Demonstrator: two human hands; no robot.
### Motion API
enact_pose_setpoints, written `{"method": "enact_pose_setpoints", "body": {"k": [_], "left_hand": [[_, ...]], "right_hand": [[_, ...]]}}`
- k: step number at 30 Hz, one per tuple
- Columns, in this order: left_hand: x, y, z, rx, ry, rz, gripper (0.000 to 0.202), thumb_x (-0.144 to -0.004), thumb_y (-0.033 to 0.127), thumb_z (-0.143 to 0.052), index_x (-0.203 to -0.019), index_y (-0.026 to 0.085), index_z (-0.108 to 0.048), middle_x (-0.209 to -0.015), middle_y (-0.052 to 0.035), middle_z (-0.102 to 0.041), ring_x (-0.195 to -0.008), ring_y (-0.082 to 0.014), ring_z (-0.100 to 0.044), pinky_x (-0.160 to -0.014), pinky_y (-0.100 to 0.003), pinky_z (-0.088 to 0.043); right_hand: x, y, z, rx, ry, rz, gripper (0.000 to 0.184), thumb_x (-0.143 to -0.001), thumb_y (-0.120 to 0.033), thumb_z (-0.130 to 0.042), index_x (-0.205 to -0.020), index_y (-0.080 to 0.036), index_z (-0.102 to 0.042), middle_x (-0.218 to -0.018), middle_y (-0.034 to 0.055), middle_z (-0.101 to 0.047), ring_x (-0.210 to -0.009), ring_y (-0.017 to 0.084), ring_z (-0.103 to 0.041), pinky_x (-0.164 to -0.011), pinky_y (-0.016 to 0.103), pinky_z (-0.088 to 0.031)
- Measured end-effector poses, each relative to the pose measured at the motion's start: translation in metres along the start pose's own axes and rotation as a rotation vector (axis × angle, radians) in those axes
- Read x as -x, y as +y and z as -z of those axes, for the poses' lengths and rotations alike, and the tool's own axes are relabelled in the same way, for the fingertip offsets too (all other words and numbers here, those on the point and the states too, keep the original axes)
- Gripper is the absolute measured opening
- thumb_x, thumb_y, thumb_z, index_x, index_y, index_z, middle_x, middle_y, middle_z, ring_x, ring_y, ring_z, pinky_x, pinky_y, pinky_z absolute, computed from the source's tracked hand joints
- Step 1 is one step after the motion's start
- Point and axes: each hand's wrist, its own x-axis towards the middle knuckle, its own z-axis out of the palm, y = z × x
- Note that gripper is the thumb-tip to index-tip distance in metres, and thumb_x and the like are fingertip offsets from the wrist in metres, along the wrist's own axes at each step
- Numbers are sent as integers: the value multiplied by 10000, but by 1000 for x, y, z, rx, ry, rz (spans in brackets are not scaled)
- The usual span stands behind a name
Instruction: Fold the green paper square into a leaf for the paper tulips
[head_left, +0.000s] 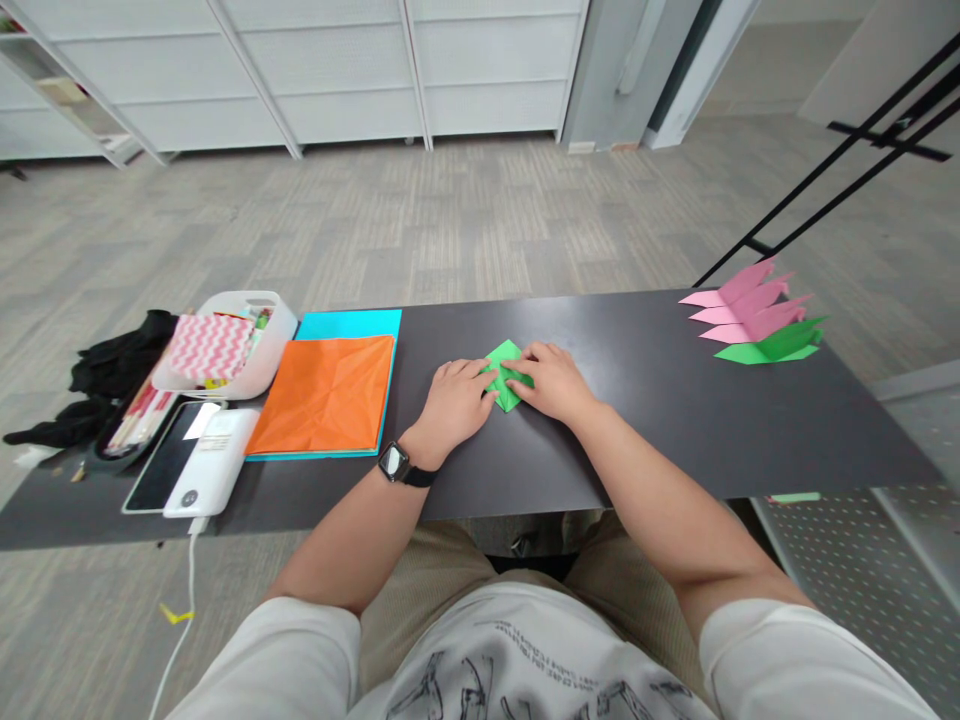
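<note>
At the center of the frame, a folded green origami sheet [507, 398] is being touched on the desk [637, 360] by the left hand [454, 403] and right hand [559, 385] — whether it is being pinched in either grip cannot be told.

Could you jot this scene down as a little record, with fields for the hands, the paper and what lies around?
Surface: dark grey flat tabletop
Left hand: touching the small green diamond-shaped folded paper
Right hand: touching the same green paper
Left wrist: black square-faced watch
Flat paper: creased orange square sheet over bright blue sheets
Right end: pointed pink paper figures beside a green paper figure
Far left: white plastic bin
</note>
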Motion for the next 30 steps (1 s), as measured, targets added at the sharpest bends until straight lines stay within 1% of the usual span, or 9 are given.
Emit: {"method": "enact_pose_setpoints", "body": {"k": [4,8,12,18,25,30], "left_hand": [[1,2,0,-13,3,18,344,-1069,335,-608,-1379,261,-736,-1549,-75,-672,-1390,-327,-596,-1214,-568,-437],[0,1,0,-7,-4,3,356,-1073,343,-604,-1390,239,-729,-1550,-86,-667,-1380,-325,-598,-1209,-554,-448],[1,-1,-1,-4,-6,-23,364,-1073,350,-607,-1404,250,-721,-1566,-90,-652,-1393,-319,-580,-1210,-538,-450],[2,-3,-1,-6,-10,-35,382,-1065,358,-619,-1424,264,-708,-1577,-81,-646,-1393,-326,-570,-1214,-554,-450],[2,-5,-2,-2,-23,-44,422,-1069,374,-606,-1466,259,-687,-1606,-77,-626,-1398,-342,-557,-1226,-569,-442],[2,-4,-1,-8,-24,-36,438,-1069,379,-603,-1484,258,-671,-1676,-88,-552,-1426,-348,-536,-1231,-569,-432]], "right_hand": [[0,-2,1,15,-17,-9,370,-1008,-390,-697,-1360,-334,-799,-1214,108,-672,-1113,312,-575,-967,465,-446],[-1,-2,1,5,-17,-7,380,-1003,-385,-703,-1367,-327,-794,-1214,110,-670,-1133,317,-572,-981,469,-444],[-1,0,1,-14,-9,-1,366,-996,-378,-705,-1345,-328,-800,-1207,104,-671,-1125,312,-574,-998,471,-446],[1,-1,1,-24,5,-1,382,-1003,-377,-697,-1372,-338,-789,-1211,105,-673,-1113,312,-577,-992,472,-457],[1,-2,3,-1,-2,-2,353,-1004,-385,-697,-1331,-320,-814,-1201,112,-677,-1100,313,-582,-989,473,-454],[1,-2,3,-9,-5,-11,354,-1004,-390,-698,-1329,-308,-813,-1211,110,-673,-1103,311,-578,-997,468,-449]]}}
